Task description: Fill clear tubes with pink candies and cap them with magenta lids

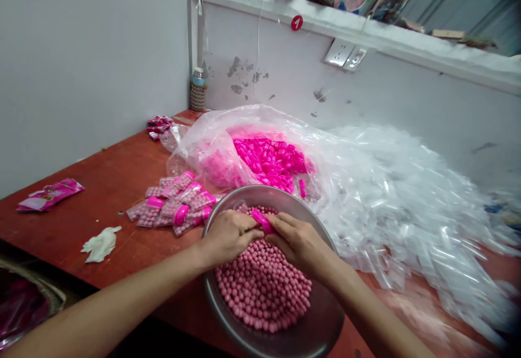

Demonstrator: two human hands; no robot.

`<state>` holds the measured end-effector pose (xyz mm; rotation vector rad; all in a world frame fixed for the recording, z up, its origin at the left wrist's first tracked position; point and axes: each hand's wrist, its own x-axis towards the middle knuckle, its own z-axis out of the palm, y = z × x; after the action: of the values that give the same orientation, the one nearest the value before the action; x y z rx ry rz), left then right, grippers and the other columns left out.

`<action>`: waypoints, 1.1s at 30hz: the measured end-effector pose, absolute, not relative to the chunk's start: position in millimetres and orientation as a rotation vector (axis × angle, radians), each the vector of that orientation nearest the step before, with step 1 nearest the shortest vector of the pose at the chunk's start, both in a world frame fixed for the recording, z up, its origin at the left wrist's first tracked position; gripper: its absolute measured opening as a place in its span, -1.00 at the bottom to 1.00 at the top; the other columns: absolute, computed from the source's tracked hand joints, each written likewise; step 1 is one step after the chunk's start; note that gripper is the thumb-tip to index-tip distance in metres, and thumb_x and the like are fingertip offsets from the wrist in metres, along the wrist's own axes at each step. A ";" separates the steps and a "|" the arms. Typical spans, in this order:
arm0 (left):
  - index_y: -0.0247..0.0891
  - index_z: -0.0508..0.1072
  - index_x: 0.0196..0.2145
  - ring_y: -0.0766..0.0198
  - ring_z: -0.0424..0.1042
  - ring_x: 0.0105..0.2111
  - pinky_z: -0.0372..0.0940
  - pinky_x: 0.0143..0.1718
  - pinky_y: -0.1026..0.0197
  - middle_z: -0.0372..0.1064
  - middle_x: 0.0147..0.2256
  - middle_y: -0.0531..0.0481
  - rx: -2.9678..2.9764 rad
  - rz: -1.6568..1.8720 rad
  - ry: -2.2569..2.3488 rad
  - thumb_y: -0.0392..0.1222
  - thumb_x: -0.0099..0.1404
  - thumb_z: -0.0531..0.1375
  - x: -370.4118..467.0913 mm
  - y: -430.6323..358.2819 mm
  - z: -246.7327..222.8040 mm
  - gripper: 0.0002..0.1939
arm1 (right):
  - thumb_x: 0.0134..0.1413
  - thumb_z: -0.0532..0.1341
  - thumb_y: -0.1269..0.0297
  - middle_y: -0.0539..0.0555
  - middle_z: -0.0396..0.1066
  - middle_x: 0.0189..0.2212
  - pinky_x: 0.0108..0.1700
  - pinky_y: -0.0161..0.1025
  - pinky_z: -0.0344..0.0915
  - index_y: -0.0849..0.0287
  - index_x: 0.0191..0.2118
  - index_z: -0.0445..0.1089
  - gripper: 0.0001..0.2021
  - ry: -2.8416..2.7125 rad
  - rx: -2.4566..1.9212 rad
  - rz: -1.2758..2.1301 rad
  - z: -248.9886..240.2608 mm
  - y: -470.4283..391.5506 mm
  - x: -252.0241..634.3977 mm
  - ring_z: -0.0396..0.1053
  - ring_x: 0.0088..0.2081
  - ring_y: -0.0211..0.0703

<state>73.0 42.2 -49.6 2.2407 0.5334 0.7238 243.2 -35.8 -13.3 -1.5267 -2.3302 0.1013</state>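
Over a metal bowl point(331, 325) of round pink candy balls point(264, 287), my two hands meet. Closed around a small clear plastic container point(241, 206) is my left hand point(228, 237); its fingers hide most of the container. My right hand point(300, 242) pinches a bright pink cap point(262, 221) at the container's end. Whether the cap is fully seated I cannot tell. Left of the bowl lie several filled clear containers point(173, 206) with pink caps. Behind it, an open plastic bag point(203, 135) holds many loose pink caps point(271, 160).
A large heap of clear empty containers point(391, 200) covers the right side of the red table point(122, 168). Pink packets point(51, 194) and a crumpled white scrap point(100, 244) lie at left. A basket point(57, 293) stands below the table edge. A wall point(293, 76) closes the back.
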 end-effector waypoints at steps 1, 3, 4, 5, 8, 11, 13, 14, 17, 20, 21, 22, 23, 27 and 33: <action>-0.28 0.47 -0.52 0.29 0.29 -0.53 0.08 -0.45 0.28 0.37 -0.57 0.01 2.194 0.690 0.510 -0.17 0.21 0.11 74.9 43.0 -48.3 -0.77 | 0.12 0.07 0.34 0.19 0.31 -0.12 -0.13 -0.17 0.32 0.15 0.13 0.06 -0.57 -2.360 -1.530 0.057 -8.2 -34.7 244.2 0.30 -0.10 -0.07; -0.29 0.48 -0.50 0.28 0.31 -0.51 0.11 -0.43 0.29 0.38 -0.55 0.03 2.087 0.610 0.447 -0.17 0.19 0.12 78.6 43.4 -46.4 -0.79 | 0.07 0.12 0.30 0.22 0.12 0.09 0.04 -0.06 0.20 0.17 0.21 -0.12 -0.39 -2.466 -1.489 -0.032 5.6 -32.8 244.6 0.10 0.11 0.00; -0.29 0.49 -0.47 0.26 0.32 -0.49 0.13 -0.41 0.29 0.40 -0.53 0.03 2.028 0.582 0.427 -0.16 0.18 0.13 80.0 43.1 -45.9 -0.80 | 0.06 0.13 0.30 0.21 0.02 0.15 0.10 -0.04 0.13 0.16 0.23 -0.19 -0.34 -2.538 -1.446 -0.056 13.1 -31.8 244.2 0.00 0.16 -0.01; -0.30 0.49 -0.44 0.25 0.33 -0.46 0.15 -0.40 0.29 0.41 -0.50 0.02 1.970 0.567 0.421 -0.15 0.17 0.13 80.9 42.8 -45.7 -0.80 | 0.05 0.13 0.30 0.18 -0.01 0.17 0.13 -0.03 0.08 0.15 0.23 -0.20 -0.33 -2.605 -1.407 -0.064 20.0 -30.8 243.8 -0.04 0.18 -0.02; -0.33 0.50 -0.39 0.24 0.33 -0.43 0.17 -0.37 0.28 0.42 -0.46 0.00 1.811 0.571 0.447 -0.16 0.16 0.12 80.7 42.8 -46.0 -0.79 | 0.02 0.17 0.26 0.17 0.15 0.08 0.08 -0.02 0.16 0.13 0.18 -0.02 -0.40 -2.665 -1.414 -0.130 31.0 -28.4 243.9 0.11 0.10 0.00; -0.36 0.49 -0.40 0.29 0.30 -0.46 0.17 -0.38 0.30 0.39 -0.47 -0.01 1.685 0.611 0.480 -0.19 0.16 0.10 79.8 45.1 -45.9 -0.79 | -0.06 0.24 0.18 0.22 0.22 -0.02 -0.06 0.00 0.28 0.18 0.11 0.09 -0.41 -2.494 -1.599 -0.266 23.4 -28.9 245.7 0.23 -0.02 0.06; -0.38 0.46 -0.35 0.31 0.29 -0.46 0.17 -0.40 0.31 0.37 -0.46 -0.02 1.576 0.643 0.512 -0.18 0.15 0.11 80.5 47.2 -45.8 -0.78 | -0.09 0.26 0.12 0.25 0.23 -0.05 -0.10 0.00 0.31 0.20 0.10 0.09 -0.37 -2.373 -1.700 -0.291 10.6 -30.9 244.0 0.26 -0.06 0.08; -0.38 0.44 -0.33 0.32 0.29 -0.46 0.18 -0.40 0.31 0.36 -0.45 -0.02 1.523 0.658 0.526 -0.17 0.15 0.12 81.2 48.1 -45.9 -0.78 | -0.10 0.25 0.08 0.27 0.23 -0.05 -0.10 0.01 0.31 0.21 0.11 0.07 -0.34 -2.324 -1.738 -0.290 3.1 -32.1 241.6 0.25 -0.06 0.10; -0.40 0.40 -0.30 0.31 0.29 -0.45 0.19 -0.39 0.29 0.35 -0.43 -0.03 1.438 0.694 0.547 -0.15 0.14 0.14 83.4 49.7 -48.0 -0.75 | -0.12 0.23 -0.01 0.32 0.19 -0.02 -0.11 0.08 0.29 0.24 0.17 -0.07 -0.22 -2.186 -1.834 -0.309 -18.3 -33.9 229.3 0.22 -0.02 0.18; -0.39 0.41 -0.32 0.29 0.30 -0.41 0.19 -0.34 0.27 0.35 -0.40 -0.04 1.480 0.730 0.580 -0.15 0.13 0.14 83.7 50.1 -51.4 -0.77 | -0.09 0.20 0.02 0.33 0.25 -0.09 -0.18 0.05 0.31 0.27 0.17 -0.09 -0.23 -2.067 -1.872 -0.407 -32.1 -30.6 217.7 0.29 -0.11 0.18; -0.39 0.41 -0.33 0.29 0.30 -0.39 0.19 -0.33 0.27 0.36 -0.40 -0.04 1.482 0.735 0.590 -0.15 0.13 0.14 83.4 50.3 -52.5 -0.77 | -0.07 0.19 0.04 0.31 0.28 -0.14 -0.21 0.02 0.31 0.28 0.15 -0.05 -0.28 -2.051 -1.865 -0.434 -34.7 -28.6 215.6 0.31 -0.15 0.16; -0.39 0.41 -0.33 0.28 0.30 -0.39 0.20 -0.32 0.26 0.36 -0.39 -0.05 1.469 0.734 0.595 -0.16 0.13 0.14 83.0 50.5 -53.3 -0.78 | -0.06 0.18 0.06 0.30 0.31 -0.18 -0.23 -0.02 0.32 0.29 0.12 0.00 -0.34 -2.046 -1.846 -0.456 -36.6 -26.6 214.5 0.32 -0.19 0.13; -0.39 0.41 -0.33 0.28 0.31 -0.39 0.20 -0.32 0.26 0.36 -0.40 -0.05 1.445 0.731 0.595 -0.16 0.12 0.15 82.4 50.8 -54.0 -0.78 | -0.04 0.16 0.08 0.28 0.32 -0.22 -0.25 -0.06 0.31 0.29 0.10 0.03 -0.38 -2.046 -1.819 -0.470 -37.9 -24.8 214.3 0.33 -0.22 0.11; -0.40 0.41 -0.36 0.32 0.29 -0.43 0.18 -0.37 0.30 0.33 -0.44 -0.02 1.389 0.735 0.579 -0.18 0.11 0.17 80.7 51.9 -54.3 -0.80 | -0.03 0.14 0.11 0.26 0.36 -0.29 -0.32 -0.14 0.31 0.32 0.08 0.06 -0.42 -2.063 -1.716 -0.501 -41.8 -20.8 217.3 0.35 -0.28 0.06; -0.39 0.39 -0.36 0.36 0.30 -0.46 0.19 -0.40 0.33 0.33 -0.46 0.02 1.240 0.781 0.578 -0.20 0.08 0.20 85.2 48.7 -47.8 -0.81 | -0.04 0.16 0.08 0.31 0.29 -0.11 -0.19 -0.04 0.31 0.31 0.16 -0.06 -0.31 -2.074 -1.762 -0.350 -40.4 -17.4 218.3 0.30 -0.12 0.13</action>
<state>85.2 48.7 -47.8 1.2405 0.5775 0.7812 218.3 -17.4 -40.4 -1.7618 -2.0744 -0.3499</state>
